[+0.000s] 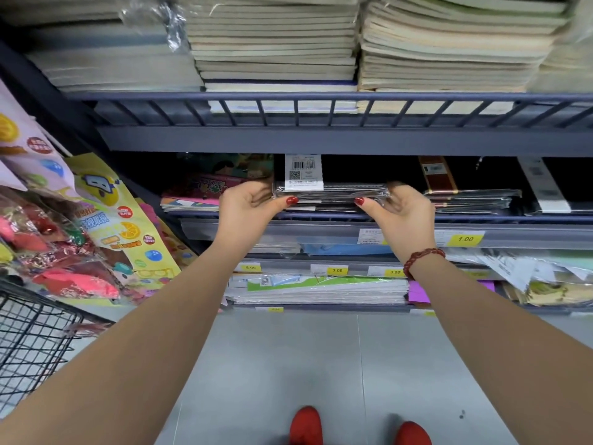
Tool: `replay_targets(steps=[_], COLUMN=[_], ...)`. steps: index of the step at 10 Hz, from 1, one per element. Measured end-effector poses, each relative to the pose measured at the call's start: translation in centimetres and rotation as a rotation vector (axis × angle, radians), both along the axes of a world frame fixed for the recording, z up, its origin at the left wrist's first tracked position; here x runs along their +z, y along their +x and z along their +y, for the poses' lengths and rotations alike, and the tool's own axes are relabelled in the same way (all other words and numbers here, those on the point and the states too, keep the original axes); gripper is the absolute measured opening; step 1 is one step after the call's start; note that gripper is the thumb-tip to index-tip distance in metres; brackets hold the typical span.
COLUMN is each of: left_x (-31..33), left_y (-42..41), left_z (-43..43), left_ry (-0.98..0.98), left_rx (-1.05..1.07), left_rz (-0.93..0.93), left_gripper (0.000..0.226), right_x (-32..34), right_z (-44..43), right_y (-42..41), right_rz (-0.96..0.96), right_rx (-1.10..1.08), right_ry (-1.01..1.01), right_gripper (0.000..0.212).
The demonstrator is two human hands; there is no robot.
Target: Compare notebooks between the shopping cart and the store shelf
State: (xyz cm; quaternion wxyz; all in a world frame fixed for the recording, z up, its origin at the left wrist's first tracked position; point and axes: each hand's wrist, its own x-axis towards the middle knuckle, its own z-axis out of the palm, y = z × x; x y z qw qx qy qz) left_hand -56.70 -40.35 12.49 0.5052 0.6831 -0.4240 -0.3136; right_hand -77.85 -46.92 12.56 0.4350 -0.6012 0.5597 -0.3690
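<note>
Nearest me, the wire shopping cart (pixel 32 342) stands at my left, handy for carrying a pick across. Further out, my left hand (pixel 247 205) and right hand (pixel 406 216) each curl round one end of a plastic-wrapped notebook pack (pixel 330 195), thumbs in front, probably to keep the slippery wrap level. It sits at the front of the middle shelf (pixel 481 219), on or just above other packs. Beyond, pale notebooks (pixel 272 43) are piled higher up.

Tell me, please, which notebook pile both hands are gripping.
The middle plastic-wrapped black pile, bearing the white barcode label; the left hand and right hand pinch its ends.
</note>
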Motion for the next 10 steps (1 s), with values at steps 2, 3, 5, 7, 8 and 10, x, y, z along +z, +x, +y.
replay_targets(steps=[2, 3, 5, 7, 8, 10], left_x=[0.8, 1.4, 1.8, 1.6, 2.2, 4.8], left_y=[0.1, 0.2, 0.3, 0.4, -0.1, -0.4], left_z=[0.3, 0.1, -0.8, -0.9, -0.5, 2.5], left_ry=[0.009, 0.017, 0.059, 0.091, 0.141, 0.26], left_rx=[0.055, 0.052, 0.001, 0.032, 0.067, -0.047], left_rz=[0.078, 0.119, 0.002, -0.097, -0.24, -0.505], left_gripper=[0.028, 0.043, 0.032, 0.045, 0.049, 0.053], right_x=[1.0, 1.7, 2.4, 3.9, 4.9, 7.2], right_z=[0.1, 0.3, -0.6, -0.5, -0.6, 0.5], right_y=[-0.6, -0.8, -0.6, -0.6, -0.9, -4.2], right_rz=[-0.112, -0.076, 0.18, 0.298, 0.446, 0.755], right_rx=[0.106, 0.165, 0.062, 0.084, 0.178, 0.448], right_ry=[0.086, 0.056, -0.102, -0.091, -0.113, -0.213], right_gripper=[0.074, 0.064, 0.051, 0.051, 0.043, 0.063])
